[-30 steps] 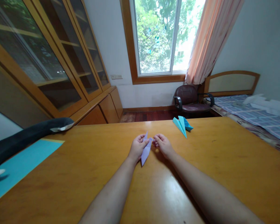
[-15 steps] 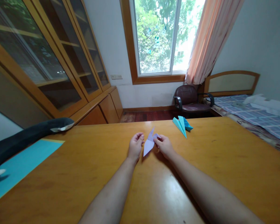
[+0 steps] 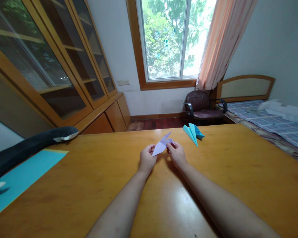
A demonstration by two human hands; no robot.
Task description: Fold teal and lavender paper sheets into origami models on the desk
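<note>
Between my hands is a light purple origami crane point(image 3: 160, 147), held just above the wooden table, with one pointed flap toward the lower left and a thin point toward the upper right. My right hand point(image 3: 177, 155) pinches its right end between thumb and fingers. My left hand point(image 3: 147, 160) is closed at its left side, the curled fingers partly behind the paper. To the right of my right hand lie a light blue paper plane point(image 3: 192, 134) and, touching or just behind it, a darker blue folded paper piece point(image 3: 200, 133).
On the left, a dark stuffed toy point(image 3: 32, 142) with white parts lies partly over a turquoise sheet point(image 3: 32, 177) on the wooden table point(image 3: 89, 185). Beyond the far edge are an office chair point(image 3: 200, 104), a bed point(image 3: 253, 110) and a glass-fronted cabinet point(image 3: 89, 102).
The origami crane has turned clockwise, its lower flap swinging up and left. My left hand has moved right, up against the paper. My right hand keeps its pinch and shifts slightly right.
</note>
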